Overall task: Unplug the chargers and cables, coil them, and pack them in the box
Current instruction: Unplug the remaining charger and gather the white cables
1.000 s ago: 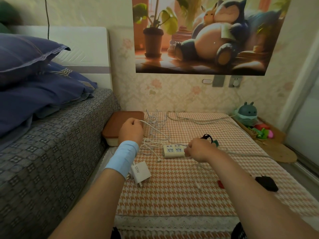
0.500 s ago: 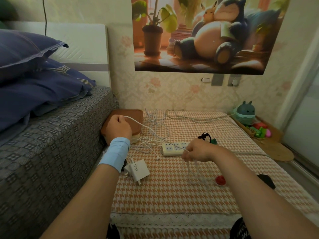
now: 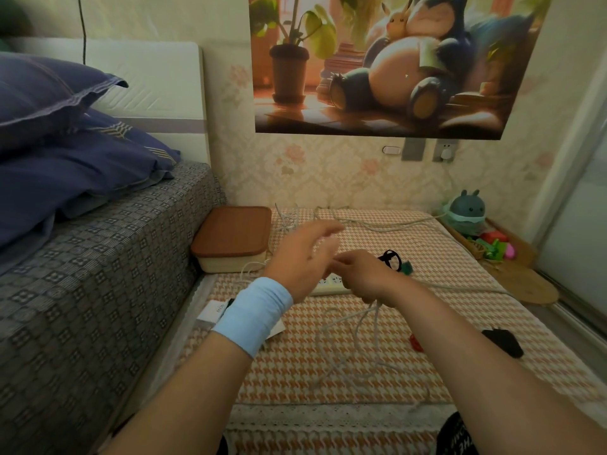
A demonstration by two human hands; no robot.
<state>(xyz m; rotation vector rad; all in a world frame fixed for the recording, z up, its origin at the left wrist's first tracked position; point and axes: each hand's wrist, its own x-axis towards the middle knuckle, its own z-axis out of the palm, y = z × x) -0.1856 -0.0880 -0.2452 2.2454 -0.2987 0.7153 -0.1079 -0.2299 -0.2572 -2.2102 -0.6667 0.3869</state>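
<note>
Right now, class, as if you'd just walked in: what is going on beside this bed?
A person is coiling a white cable over the checked mat. The right hand grips the gathered loops, which hang below it. The left hand is open beside it. A power strip lies just behind the hands, and a white charger lies by the left wrist. The box sits closed against the bed.
</note>
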